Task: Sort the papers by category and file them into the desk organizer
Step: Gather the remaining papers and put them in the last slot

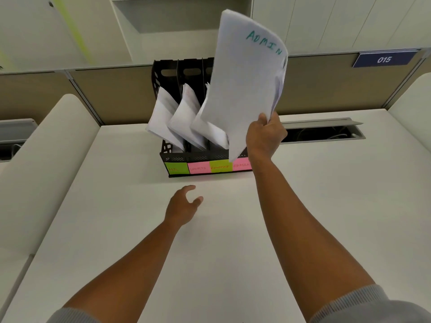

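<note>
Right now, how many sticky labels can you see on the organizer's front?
4, in a row along the organizer's base: green far left, pink, green, then pink far right, partly behind the right forearm.

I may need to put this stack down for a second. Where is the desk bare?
Bare desk lies between the desk organizer and the near edge, around the open left hand, and right of the right hand below the cable tray. It is crowded at the organizer, where filed papers lean out.
</note>
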`<action>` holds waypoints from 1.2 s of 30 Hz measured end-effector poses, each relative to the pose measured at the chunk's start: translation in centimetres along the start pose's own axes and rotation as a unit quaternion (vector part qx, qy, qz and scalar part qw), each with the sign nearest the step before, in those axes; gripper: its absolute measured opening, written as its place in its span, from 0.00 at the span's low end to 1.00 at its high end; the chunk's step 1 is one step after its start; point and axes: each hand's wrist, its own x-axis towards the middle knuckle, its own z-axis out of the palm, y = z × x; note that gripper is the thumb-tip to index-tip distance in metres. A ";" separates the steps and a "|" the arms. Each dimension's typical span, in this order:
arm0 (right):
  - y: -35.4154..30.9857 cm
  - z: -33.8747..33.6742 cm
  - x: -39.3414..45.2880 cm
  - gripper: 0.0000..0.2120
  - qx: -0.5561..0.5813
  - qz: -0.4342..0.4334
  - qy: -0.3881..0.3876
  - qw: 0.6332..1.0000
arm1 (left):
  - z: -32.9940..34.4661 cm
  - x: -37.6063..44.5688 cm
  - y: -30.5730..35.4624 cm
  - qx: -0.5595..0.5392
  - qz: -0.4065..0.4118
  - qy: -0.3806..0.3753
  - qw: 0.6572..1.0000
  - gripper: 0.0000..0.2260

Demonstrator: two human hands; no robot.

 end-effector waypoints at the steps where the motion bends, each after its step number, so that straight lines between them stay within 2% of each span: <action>1: -0.2 0.2 0.3 0.10 -0.006 -0.010 0.009 1.000 | 0.2 0.2 0.2 0.014 0.004 -0.016 1.000 0.21; 7: 0.0 1.3 1.7 0.19 -0.004 -0.018 0.038 0.999 | 1.6 1.5 1.1 0.075 0.015 -0.070 0.995 0.22; 17: 1.2 2.1 3.1 0.17 -0.091 -0.096 0.050 0.990 | 3.2 3.2 1.2 0.123 0.034 -0.092 0.988 0.23; 22: 1.5 2.6 3.9 0.18 -0.115 -0.102 0.058 0.986 | 3.7 3.7 0.8 0.138 0.032 -0.099 0.985 0.23; 31: 1.5 4.5 4.1 0.18 -0.047 -0.077 0.033 0.995 | 4.7 4.4 0.9 0.159 0.047 -0.093 0.982 0.25; 36: 2.0 5.8 4.8 0.19 -0.053 -0.070 0.013 0.996 | 5.0 4.9 0.7 0.164 0.053 -0.087 0.981 0.24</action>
